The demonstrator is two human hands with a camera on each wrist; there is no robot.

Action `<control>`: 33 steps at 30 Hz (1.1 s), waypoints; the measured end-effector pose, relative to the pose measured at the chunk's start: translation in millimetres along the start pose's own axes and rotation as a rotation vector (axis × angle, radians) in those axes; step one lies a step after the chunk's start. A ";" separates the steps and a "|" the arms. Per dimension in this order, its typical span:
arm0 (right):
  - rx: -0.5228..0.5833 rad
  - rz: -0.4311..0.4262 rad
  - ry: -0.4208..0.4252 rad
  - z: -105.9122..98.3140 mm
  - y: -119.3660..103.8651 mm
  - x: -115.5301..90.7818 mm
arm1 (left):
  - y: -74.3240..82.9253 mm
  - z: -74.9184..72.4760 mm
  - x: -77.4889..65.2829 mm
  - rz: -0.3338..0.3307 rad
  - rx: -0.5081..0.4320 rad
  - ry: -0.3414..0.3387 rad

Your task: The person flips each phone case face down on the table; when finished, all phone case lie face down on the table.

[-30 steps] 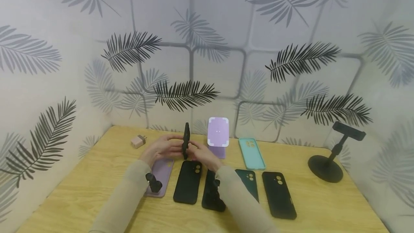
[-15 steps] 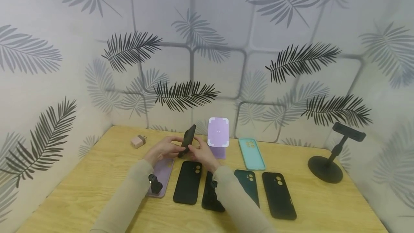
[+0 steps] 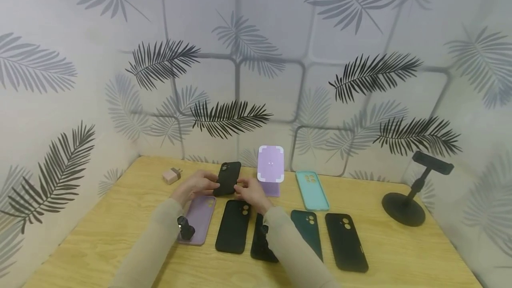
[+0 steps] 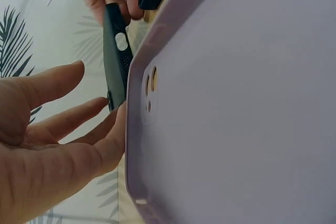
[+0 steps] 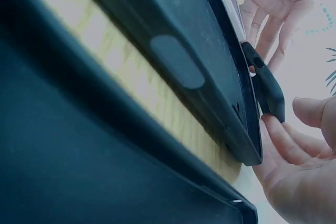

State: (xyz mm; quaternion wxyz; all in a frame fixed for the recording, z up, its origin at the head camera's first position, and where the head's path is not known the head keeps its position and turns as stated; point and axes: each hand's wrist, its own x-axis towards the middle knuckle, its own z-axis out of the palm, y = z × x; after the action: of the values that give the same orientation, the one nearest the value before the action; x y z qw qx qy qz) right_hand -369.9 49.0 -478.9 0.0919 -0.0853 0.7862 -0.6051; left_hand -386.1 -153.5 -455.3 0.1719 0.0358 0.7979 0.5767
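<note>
A black phone case is at the back of the table, its camera cutout at the upper left, low and tilted in the wrist views. My left hand has fingertips at its left edge; in the left wrist view the thumb stands off the case. At the right edge are the fingers of my right hand, with the thumb raised clear of the case in the right wrist view. A lilac phone case lies under my left wrist, and a black one lies between the forearms.
My right forearm partly covers another black case. Right of it lie a dark green case and a black case. Behind them are a turquoise case, a lilac stand, a black stand and a charger plug.
The black case between my hands has gone from upright on edge, through a tilt, to nearly flat on the table. My thumbs have come away from it.
</note>
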 end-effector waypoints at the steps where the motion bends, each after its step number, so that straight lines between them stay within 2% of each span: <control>1: -0.018 0.002 -0.007 -0.4 0.4 -0.1 | 0.1 -0.6 -0.5 0.006 0.008 -0.002; 8: -0.106 0.023 -0.030 -2.4 -2.3 -1.5 | 1.5 -1.4 -0.4 0.004 -0.017 -0.015; 14: -0.091 0.019 -0.033 -2.5 -2.0 -5.0 | -1.6 -3.1 -2.1 0.007 0.019 -0.011; 22: -0.142 -0.092 -0.033 -2.4 -3.3 -15.0 | -3.0 -14.2 -15.1 0.107 0.062 0.005; 27: -0.151 -0.105 -0.016 -1.8 -10.5 -22.3 | -2.6 -19.2 -20.0 0.137 0.037 0.044; 33: -0.166 -0.138 -0.034 4.1 -14.8 -29.4 | -8.4 -22.9 -34.9 0.172 0.068 0.041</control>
State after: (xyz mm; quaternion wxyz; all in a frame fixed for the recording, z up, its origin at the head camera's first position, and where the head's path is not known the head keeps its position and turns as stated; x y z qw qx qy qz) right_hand -340.1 48.6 -464.4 0.0561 -0.1570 0.8241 -0.5414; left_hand -359.4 -186.0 -448.7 0.1041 0.0983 0.8144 0.5623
